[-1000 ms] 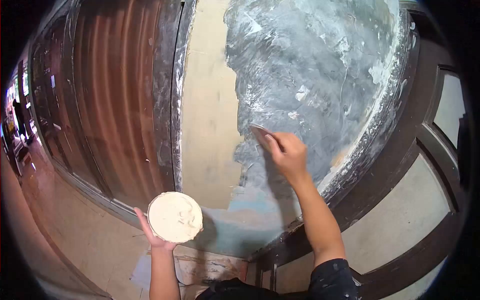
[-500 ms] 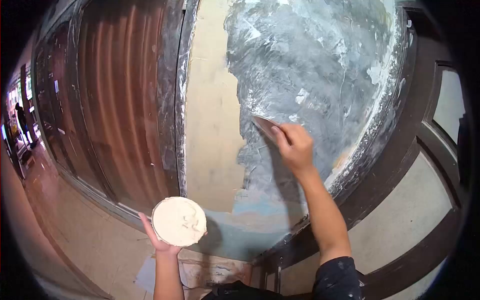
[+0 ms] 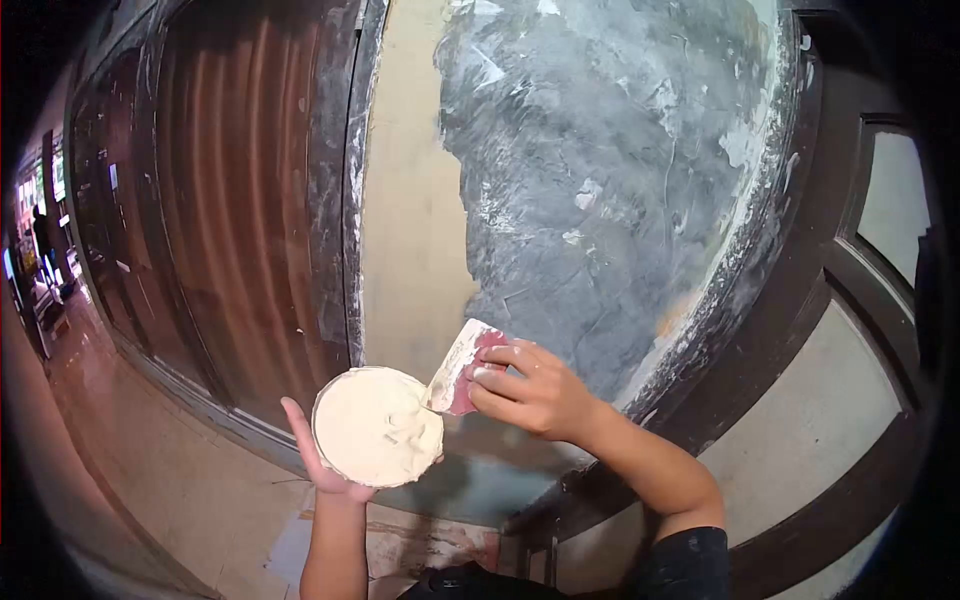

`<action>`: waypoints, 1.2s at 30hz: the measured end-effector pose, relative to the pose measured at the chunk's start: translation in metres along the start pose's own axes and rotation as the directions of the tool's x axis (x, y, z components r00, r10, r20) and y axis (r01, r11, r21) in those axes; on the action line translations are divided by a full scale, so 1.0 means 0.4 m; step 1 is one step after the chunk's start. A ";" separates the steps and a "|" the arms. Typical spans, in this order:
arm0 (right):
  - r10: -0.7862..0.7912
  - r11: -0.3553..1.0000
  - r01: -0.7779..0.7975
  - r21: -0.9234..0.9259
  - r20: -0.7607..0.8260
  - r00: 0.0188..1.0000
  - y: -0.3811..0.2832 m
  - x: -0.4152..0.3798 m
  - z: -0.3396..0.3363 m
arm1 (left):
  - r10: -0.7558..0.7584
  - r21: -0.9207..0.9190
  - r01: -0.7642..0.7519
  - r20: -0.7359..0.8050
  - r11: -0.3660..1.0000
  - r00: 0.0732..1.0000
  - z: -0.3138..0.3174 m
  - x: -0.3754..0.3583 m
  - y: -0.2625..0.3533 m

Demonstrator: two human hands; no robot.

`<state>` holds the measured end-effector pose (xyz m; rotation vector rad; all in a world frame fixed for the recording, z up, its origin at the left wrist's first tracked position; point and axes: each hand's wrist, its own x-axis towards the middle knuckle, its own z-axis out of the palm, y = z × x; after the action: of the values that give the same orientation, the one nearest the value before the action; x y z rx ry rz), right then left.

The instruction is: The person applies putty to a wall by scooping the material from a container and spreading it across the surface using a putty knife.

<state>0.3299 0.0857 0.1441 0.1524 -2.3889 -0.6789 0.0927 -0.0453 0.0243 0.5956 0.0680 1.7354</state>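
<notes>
My left hand (image 3: pixel 325 470) supports a round tub of cream-coloured putty (image 3: pixel 362 425) from below, with the thumb up along its left side. In my right hand (image 3: pixel 540 392) is a putty knife (image 3: pixel 458 362), its face reddish near the fingers and its edge smeared with white. One corner of the blade meets the putty at the tub's right rim. Behind both hands stands a wall, with a smooth beige strip (image 3: pixel 410 220) on the left and a patchy grey area (image 3: pixel 570 180) to its right.
Dark-framed glass with reddish-brown curtains (image 3: pixel 250 220) fills the left. A dark panelled door (image 3: pixel 800 350) stands on the right. Tiled floor (image 3: pixel 220 500) lies below, and a person (image 3: pixel 42 235) is far off at the left edge.
My right hand has brought the putty knife down and left from the grey wall to the tub, turning its face into view. The tub has shifted slightly right.
</notes>
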 end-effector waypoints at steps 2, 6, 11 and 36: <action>-0.007 1.000 0.007 -0.006 -0.027 1.000 -0.007 0.000 -0.008 | 0.029 -0.025 -0.031 -0.064 0.999 0.998 0.009 0.003 -0.006; -0.003 1.000 0.002 -0.015 -0.051 0.999 -0.014 -0.007 -0.021 | 0.036 0.025 -0.035 -0.077 0.999 0.996 -0.006 0.008 -0.018; 0.020 1.000 -0.020 -0.004 -0.050 0.999 -0.020 -0.023 -0.018 | 0.028 0.016 -0.026 -0.113 1.000 0.993 -0.035 0.018 -0.028; 0.560 0.793 -0.601 -0.100 -0.267 0.784 0.172 -0.068 0.065 | 0.007 -0.022 -0.011 -0.149 1.000 0.989 -0.068 0.018 -0.073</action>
<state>0.3395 0.1633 0.1469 -0.5492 -1.9771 -0.5328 0.1064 -0.0238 -0.0072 0.4495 0.1512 1.7852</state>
